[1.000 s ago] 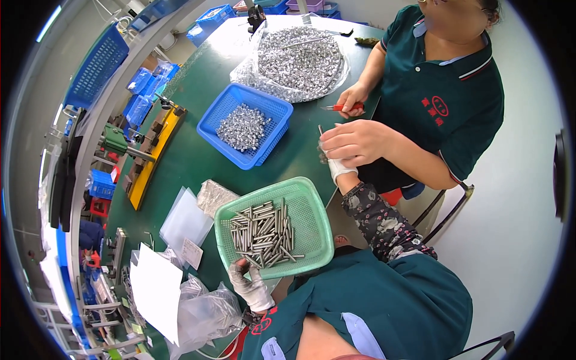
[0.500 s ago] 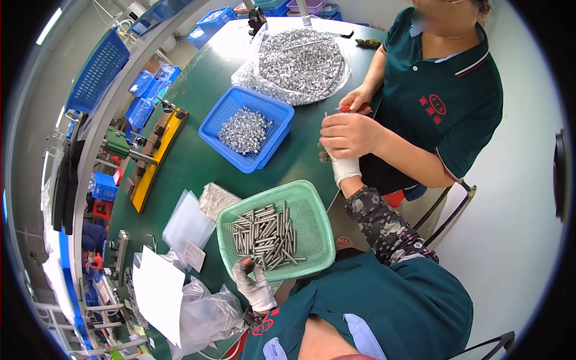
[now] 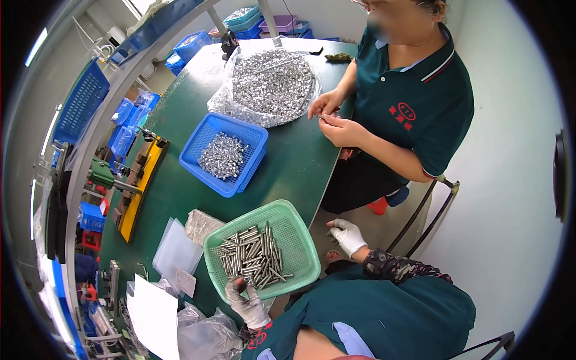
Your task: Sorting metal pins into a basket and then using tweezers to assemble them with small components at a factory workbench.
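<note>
A green plastic basket (image 3: 303, 252) holds a pile of smooth metal pins (image 3: 252, 255) at the near edge of the table. At its near left corner is my left hand (image 3: 249, 306), in a pale glove with bare fingertips. Its thumb and fingers close together just over the rim, by the pins; whatever they hold is too small to make out. My right hand (image 3: 349, 237), in a white glove, hovers past the table edge, right of the basket. Its fingers are loosely bent and apart, with nothing visible in them.
A blue basket (image 3: 258, 157) of small silver parts and a clear bag (image 3: 273, 84) heaped with similar parts stand farther back. A co-worker's hands (image 3: 333, 123) meet over the table's right edge. Plastic sheets (image 3: 177, 246), white paper (image 3: 155, 318) and a yellow-based fixture (image 3: 137, 201) lie left.
My right hand has drawn back toward me from the co-worker's hands. The co-worker's hands now meet at a small thing. My left hand stays at the basket rim while the whole view shifts.
</note>
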Motion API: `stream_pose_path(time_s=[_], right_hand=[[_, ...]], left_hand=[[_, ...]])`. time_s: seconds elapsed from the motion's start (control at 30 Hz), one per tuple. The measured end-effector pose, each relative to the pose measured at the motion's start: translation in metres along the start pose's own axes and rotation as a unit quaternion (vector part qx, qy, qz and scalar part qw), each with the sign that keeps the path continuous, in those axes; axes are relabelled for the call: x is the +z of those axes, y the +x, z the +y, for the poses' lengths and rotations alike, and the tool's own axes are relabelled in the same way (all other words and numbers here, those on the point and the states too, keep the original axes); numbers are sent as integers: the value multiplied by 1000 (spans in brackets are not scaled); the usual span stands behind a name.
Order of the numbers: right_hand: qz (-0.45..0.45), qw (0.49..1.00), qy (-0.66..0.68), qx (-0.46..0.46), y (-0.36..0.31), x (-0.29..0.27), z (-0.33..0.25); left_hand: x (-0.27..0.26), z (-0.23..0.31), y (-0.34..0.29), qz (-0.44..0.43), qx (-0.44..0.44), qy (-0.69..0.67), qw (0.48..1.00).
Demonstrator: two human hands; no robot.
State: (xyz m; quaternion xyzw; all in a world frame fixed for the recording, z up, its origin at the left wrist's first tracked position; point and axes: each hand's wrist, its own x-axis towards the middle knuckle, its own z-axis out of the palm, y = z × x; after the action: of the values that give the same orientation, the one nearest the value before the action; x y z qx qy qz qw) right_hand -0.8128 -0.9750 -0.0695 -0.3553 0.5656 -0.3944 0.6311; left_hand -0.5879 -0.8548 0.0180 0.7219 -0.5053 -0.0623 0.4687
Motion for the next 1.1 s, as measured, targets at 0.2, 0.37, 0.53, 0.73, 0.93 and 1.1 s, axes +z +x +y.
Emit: stream_pose_path(time_s=[0.2,0.37,0.53,0.73,0.93,1.1], right_hand=[[-5,999,-32,-30,-4,-1,-5],[61,949,-164,-264,14,6,-60],[5,833,-322,-450,51,13,-116],[-169,829,-321,-425,-3,39,-130],[-159,880,-266,-360,-23,44,-84],[-128,876,-279,-371,-24,37,-89]], left_hand=[[7,5,0,-2,-18,-19,1000],[-1,-3,-7,-8,29,45,999],[-12,-10,1,7,86,170,982],[18,27,60,-90,113,262,954],[66,16,88,-297,15,428,853],[81,-3,95,-325,-40,326,887]])
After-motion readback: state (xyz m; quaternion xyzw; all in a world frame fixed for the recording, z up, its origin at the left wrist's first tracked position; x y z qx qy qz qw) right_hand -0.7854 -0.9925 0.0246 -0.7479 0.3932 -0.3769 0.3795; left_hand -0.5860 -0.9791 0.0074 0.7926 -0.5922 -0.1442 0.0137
